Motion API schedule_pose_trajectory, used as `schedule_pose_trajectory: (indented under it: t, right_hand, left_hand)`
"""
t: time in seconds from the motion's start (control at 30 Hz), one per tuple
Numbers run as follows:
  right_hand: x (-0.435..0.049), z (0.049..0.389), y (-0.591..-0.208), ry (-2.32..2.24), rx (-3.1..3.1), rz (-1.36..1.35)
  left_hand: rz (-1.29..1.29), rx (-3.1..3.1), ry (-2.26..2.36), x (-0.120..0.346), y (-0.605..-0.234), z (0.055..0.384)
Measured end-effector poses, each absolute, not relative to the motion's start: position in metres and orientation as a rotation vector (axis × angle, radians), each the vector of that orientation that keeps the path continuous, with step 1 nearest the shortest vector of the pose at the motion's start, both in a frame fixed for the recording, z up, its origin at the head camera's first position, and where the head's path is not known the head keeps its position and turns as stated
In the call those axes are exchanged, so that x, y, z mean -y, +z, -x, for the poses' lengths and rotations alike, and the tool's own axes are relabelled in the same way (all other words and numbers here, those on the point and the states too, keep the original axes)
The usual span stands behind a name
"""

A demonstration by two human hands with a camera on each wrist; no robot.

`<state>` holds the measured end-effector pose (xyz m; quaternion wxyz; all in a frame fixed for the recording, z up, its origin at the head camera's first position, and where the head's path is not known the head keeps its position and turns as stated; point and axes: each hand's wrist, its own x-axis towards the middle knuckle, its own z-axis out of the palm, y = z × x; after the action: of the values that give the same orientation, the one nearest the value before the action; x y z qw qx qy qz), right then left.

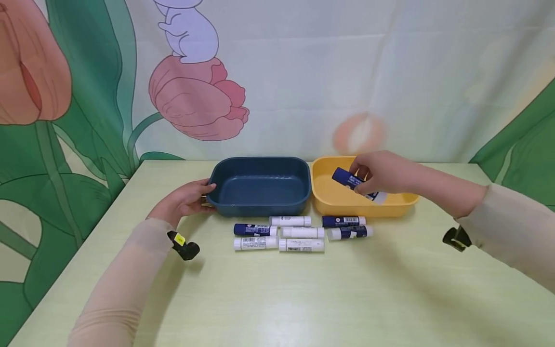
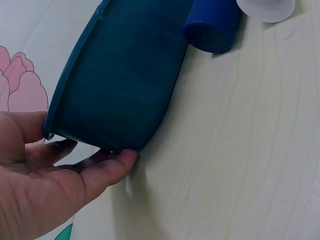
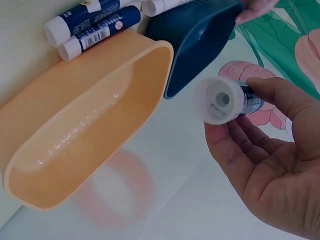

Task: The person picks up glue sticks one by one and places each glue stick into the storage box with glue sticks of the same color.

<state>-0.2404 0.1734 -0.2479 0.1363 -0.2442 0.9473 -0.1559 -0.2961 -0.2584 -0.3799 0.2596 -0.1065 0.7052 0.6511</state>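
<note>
My right hand [image 1: 386, 172] pinches a dark blue glue stick [image 1: 347, 179] between thumb and fingers, tilted above the yellow bin [image 1: 362, 208]. The right wrist view shows the stick's whitish round end [image 3: 219, 100] facing the camera. At the left, my left hand [image 1: 191, 196] holds the end of the dark blue bin [image 1: 260, 210], thumb at the rim and fingertips [image 2: 127, 157] against the outer wall. Several glue sticks lie on the table in front of the bins, some white, like this white glue stick [image 1: 302, 246], and some dark blue, like this blue-labelled glue stick [image 1: 344, 221].
The two bins stand side by side at the back of the pale table [image 1: 277, 299]. Behind them hangs a cloth backdrop [image 1: 295, 96] printed with tulips. A black camera mount [image 1: 186, 248] sits at the left wrist, another black mount [image 1: 456, 238] at the right.
</note>
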Motion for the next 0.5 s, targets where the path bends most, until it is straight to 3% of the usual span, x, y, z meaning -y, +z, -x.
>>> schedule_pose_trajectory:
  t: [0.5]
  right_hand:
    - [-0.160, 0.290, -0.252, -0.905, -2.467, 0.267]
  left_hand:
    - [0.294, -1.896, 1.784, 0.260, -0.382, 0.296]
